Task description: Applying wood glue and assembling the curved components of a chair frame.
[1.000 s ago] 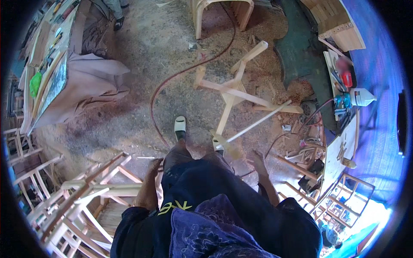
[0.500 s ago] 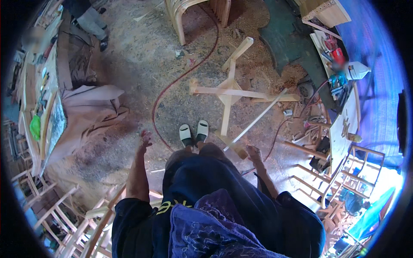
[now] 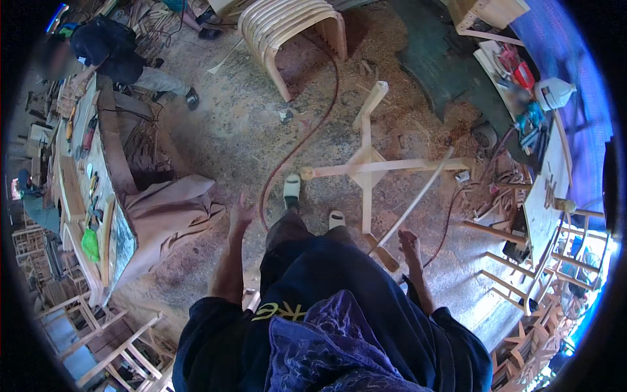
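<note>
I stand on a sawdust-covered floor, my feet in pale sandals (image 3: 292,189). My left hand (image 3: 240,213) hangs out in front of me with fingers apart and nothing in it, close to a red hose (image 3: 307,130) that snakes across the floor. My right hand (image 3: 410,243) is also empty, fingers loose, just right of the near end of a long thin wooden stick (image 3: 418,199). The stick runs up toward a cross-shaped wooden frame (image 3: 366,166) lying on the floor ahead of my feet.
A stack of bent wooden arches (image 3: 294,26) stands at the top. A long cluttered workbench (image 3: 98,189) with a brown cloth (image 3: 170,215) runs along the left, another person (image 3: 111,46) at its far end. Chair frames (image 3: 522,287) crowd the right; a white jug (image 3: 555,91) sits top right.
My view has swung away from the chair frames at lower left toward the bench and arches. My left arm has lifted forward, and my feet have shifted beside the cross frame.
</note>
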`<state>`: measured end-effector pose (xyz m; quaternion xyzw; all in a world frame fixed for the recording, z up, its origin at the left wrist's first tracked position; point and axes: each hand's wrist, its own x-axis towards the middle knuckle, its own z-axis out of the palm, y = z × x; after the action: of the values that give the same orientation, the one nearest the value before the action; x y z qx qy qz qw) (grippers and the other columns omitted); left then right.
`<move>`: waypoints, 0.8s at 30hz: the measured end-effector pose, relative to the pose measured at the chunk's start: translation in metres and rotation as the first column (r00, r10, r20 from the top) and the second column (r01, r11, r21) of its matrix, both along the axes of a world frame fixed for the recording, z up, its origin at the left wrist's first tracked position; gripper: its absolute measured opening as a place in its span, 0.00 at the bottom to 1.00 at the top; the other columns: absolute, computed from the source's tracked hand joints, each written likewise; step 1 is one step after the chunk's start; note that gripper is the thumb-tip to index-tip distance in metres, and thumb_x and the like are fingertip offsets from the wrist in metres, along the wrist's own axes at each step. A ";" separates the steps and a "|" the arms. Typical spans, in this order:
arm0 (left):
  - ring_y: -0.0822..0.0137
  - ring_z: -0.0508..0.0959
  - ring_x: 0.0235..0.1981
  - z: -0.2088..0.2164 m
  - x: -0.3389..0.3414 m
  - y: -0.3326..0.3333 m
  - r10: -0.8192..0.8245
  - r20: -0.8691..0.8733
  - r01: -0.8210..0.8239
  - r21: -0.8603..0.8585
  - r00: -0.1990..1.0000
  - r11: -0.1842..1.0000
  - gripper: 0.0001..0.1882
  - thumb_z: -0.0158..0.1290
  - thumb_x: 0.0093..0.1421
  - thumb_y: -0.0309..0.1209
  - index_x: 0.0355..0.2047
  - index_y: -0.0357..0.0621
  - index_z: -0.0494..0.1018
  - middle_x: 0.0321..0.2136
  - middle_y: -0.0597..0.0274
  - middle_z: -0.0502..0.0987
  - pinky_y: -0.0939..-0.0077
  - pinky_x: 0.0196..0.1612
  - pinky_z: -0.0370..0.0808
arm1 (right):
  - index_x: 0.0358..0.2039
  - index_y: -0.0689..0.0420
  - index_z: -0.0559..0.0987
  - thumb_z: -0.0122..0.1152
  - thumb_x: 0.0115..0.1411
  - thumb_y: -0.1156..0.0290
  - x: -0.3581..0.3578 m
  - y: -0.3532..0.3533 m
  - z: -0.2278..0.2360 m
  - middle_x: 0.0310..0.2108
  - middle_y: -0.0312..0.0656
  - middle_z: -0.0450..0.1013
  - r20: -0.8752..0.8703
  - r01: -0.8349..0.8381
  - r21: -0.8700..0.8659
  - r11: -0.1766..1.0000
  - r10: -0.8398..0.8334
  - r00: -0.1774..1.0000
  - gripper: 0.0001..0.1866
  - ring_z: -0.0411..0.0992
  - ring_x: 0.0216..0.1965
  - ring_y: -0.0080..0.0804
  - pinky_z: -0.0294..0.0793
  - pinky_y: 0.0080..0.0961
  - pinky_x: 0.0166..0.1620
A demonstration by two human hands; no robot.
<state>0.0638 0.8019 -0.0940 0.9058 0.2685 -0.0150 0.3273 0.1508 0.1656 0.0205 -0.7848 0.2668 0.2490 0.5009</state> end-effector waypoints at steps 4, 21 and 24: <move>0.42 0.72 0.56 0.148 0.242 -0.034 -0.168 -0.259 0.175 0.003 0.951 0.985 0.41 0.58 0.58 0.43 0.66 0.37 0.55 0.57 0.37 0.69 0.56 0.56 0.71 | 0.44 0.57 0.79 0.65 0.55 0.40 -0.035 0.003 0.011 0.33 0.32 0.73 -0.125 0.169 -0.024 0.985 -0.171 0.977 0.31 0.71 0.35 0.25 0.72 0.28 0.32; 0.48 0.46 0.71 -0.023 0.747 0.106 -0.455 -0.145 0.478 0.223 0.878 0.850 0.61 0.65 0.50 0.51 0.70 0.36 0.39 0.70 0.41 0.44 0.60 0.72 0.47 | 0.49 0.59 0.75 0.63 0.61 0.54 -0.129 0.207 0.115 0.43 0.43 0.75 -0.534 0.512 0.007 0.859 -0.430 0.728 0.24 0.75 0.43 0.39 0.78 0.41 0.43; 0.50 0.48 0.71 -0.037 0.766 0.079 -0.400 -0.366 0.538 0.465 0.840 0.704 0.61 0.65 0.49 0.53 0.70 0.35 0.41 0.70 0.41 0.46 0.66 0.72 0.45 | 0.48 0.59 0.75 0.65 0.60 0.53 -0.140 0.226 0.113 0.41 0.42 0.76 -0.559 0.757 -0.088 0.648 -0.661 0.501 0.25 0.76 0.43 0.37 0.78 0.39 0.43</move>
<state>0.8297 0.8811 -0.1306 0.9901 0.0570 -0.1286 0.0035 0.0110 0.3917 0.1332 -0.4539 0.6738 0.2541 0.5248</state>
